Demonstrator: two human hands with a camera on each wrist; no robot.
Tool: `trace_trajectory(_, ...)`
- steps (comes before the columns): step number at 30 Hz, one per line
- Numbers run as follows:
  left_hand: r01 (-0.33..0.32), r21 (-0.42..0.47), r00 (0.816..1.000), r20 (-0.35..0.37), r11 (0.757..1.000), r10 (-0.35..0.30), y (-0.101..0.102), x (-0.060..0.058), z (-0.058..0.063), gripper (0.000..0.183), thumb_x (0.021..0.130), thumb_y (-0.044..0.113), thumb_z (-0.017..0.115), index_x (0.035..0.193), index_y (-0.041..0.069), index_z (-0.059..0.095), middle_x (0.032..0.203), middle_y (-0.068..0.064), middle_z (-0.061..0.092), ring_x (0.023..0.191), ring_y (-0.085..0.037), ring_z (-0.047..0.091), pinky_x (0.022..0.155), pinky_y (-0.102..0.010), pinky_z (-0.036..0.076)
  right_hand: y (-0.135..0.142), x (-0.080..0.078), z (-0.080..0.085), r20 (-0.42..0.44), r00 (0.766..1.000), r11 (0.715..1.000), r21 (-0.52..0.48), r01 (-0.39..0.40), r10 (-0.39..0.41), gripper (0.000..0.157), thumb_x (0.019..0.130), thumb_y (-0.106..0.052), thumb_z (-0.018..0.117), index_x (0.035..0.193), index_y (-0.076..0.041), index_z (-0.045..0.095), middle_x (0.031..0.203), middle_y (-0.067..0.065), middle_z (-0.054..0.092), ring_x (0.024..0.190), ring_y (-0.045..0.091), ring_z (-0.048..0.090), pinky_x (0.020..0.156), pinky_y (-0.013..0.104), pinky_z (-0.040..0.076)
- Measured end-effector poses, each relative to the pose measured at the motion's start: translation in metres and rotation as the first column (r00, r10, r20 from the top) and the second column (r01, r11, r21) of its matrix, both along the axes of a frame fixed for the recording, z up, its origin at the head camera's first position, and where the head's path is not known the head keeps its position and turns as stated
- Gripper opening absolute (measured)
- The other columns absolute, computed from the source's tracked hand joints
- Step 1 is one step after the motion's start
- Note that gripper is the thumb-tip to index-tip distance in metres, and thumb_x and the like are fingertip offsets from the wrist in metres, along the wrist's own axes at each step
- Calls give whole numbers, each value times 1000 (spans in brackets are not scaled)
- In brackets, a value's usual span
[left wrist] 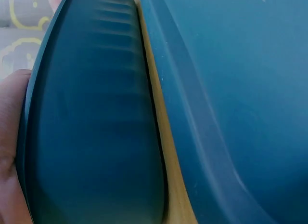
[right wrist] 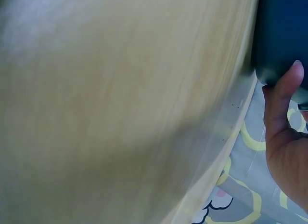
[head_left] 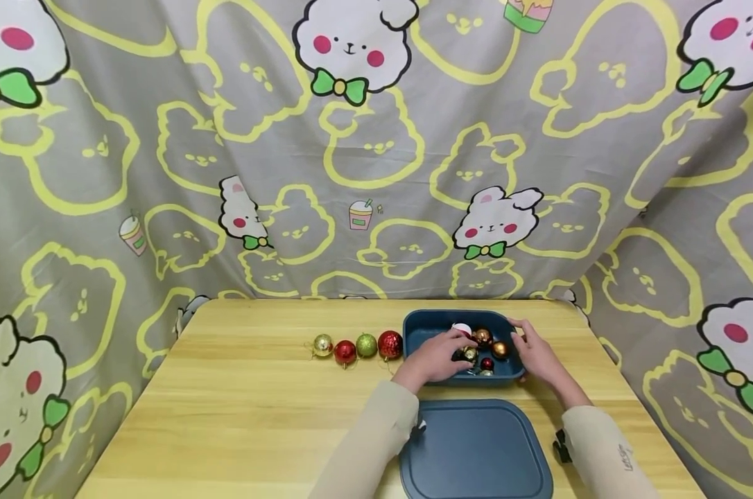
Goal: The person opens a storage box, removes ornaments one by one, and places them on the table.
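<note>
A dark blue box (head_left: 414,315) holds several Christmas baubles, among them a copper bauble (head_left: 482,337), an orange-gold bauble (head_left: 500,349) and a small red bauble (head_left: 487,364). Over its front left rim reaches my left hand (head_left: 435,357), fingertips down among the baubles by a gold bauble (head_left: 470,355); whether they pinch one is hidden. My right hand (head_left: 539,357) holds the box's right side. In the right wrist view the thumb (right wrist: 286,91) lies against the outer wall. The left wrist view shows the box's front wall (left wrist: 91,118) and the left hand's edge (left wrist: 9,147).
A row of baubles lies left of the box: gold (head_left: 323,345), red (head_left: 345,353), green (head_left: 367,344) and larger red (head_left: 390,344). The blue lid (head_left: 476,450) lies flat in front of the box. Patterned curtain (head_left: 376,159) surrounds the wooden table (head_left: 239,416).
</note>
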State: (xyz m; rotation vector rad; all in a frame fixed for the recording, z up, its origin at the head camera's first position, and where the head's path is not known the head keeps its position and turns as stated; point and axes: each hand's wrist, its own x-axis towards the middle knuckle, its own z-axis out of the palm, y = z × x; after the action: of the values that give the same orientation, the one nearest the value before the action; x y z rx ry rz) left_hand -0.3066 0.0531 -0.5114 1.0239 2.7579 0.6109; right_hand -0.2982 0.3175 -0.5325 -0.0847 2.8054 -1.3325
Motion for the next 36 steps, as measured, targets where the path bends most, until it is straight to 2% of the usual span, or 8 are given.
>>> trace_trajectory(5,-41,48,999,37,998,40,-2,1,-4,35,102,37,66,137,30,64,145,8,56,133,-14,58,111,-32,49,-3,0,0,1,1000,1000,2,-3,3,48,115,-29,35,160,-13,31,114,33,60,52,26,61,45,41,57)
trace_trajectory(10,-72,83,997,30,994,69,-1,-2,-2,30,100,32,71,129,28,67,136,8,64,127,-15,61,106,-32,52,-3,-3,2,-8,1000,1000,-3,2,-2,48,115,-29,34,160,-13,31,114,33,59,53,26,61,45,41,57)
trace_trajectory(17,-43,89,999,12,995,43,-1,-4,-4,30,101,34,68,131,29,66,138,8,64,129,-14,61,110,-31,50,-1,-1,4,1,1000,1000,-1,-4,4,49,115,-29,33,161,-13,30,116,34,61,52,26,62,46,41,57)
trace_trajectory(24,-13,151,1000,-7,988,14,-2,-3,-4,31,101,33,69,131,27,67,139,6,64,131,-14,60,111,-32,49,0,1,4,-5,1000,1000,3,3,-3,48,115,-27,34,160,-12,31,111,32,61,52,26,61,45,41,57)
trace_trajectory(30,-7,275,1000,-16,961,12,-4,-6,-5,30,101,31,69,130,25,68,136,6,64,128,-12,61,110,-30,49,1,0,3,-6,1000,1000,5,3,-3,48,115,-29,34,160,-12,31,112,33,61,52,26,62,46,41,57)
trace_trajectory(36,-27,380,1000,20,925,21,-9,-7,-3,33,100,32,69,132,26,67,137,7,64,130,-12,60,107,-29,51,0,-1,3,1,1000,1000,15,3,-3,50,115,-32,33,161,-13,30,115,33,59,56,25,62,47,41,58)
